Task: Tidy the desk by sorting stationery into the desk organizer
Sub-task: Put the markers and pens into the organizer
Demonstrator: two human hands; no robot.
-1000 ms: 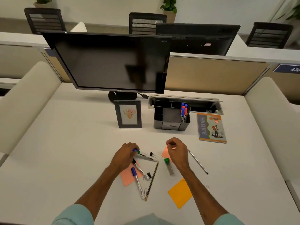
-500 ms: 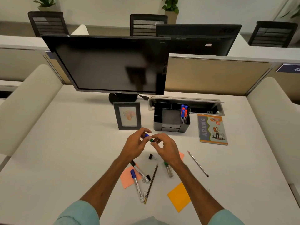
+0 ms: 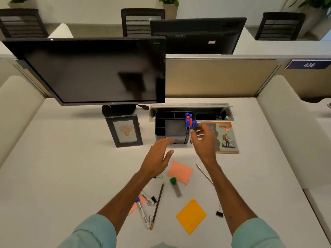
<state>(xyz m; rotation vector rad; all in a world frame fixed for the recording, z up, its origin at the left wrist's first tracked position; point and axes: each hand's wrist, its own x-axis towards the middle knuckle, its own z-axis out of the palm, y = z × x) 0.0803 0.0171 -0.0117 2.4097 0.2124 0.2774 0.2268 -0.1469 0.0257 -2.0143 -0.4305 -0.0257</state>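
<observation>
The black desk organizer (image 3: 170,129) stands behind my hands, with several blue and red capped markers (image 3: 188,119) upright in its right slot. My right hand (image 3: 204,140) pinches a blue-capped marker (image 3: 192,130) upright at the organizer's right side. My left hand (image 3: 158,156) hovers with straight fingers just in front of the organizer, holding nothing. On the desk near me lie two markers (image 3: 143,212), a pencil (image 3: 157,205), a green-capped lead case (image 3: 175,187), a silver pen (image 3: 204,173), binder clips (image 3: 220,212) and pink (image 3: 180,171) and orange (image 3: 191,216) sticky notes.
A photo frame (image 3: 124,131) stands left of the organizer and a notebook (image 3: 224,137) lies to its right. Behind are a monitor (image 3: 93,70), a cable tray (image 3: 211,111) and a partition. Padded dividers edge the desk (image 3: 62,167) on both sides.
My right hand took the marker from my left hand and carried it up to the organizer's marker slot. My left hand let go and opened.
</observation>
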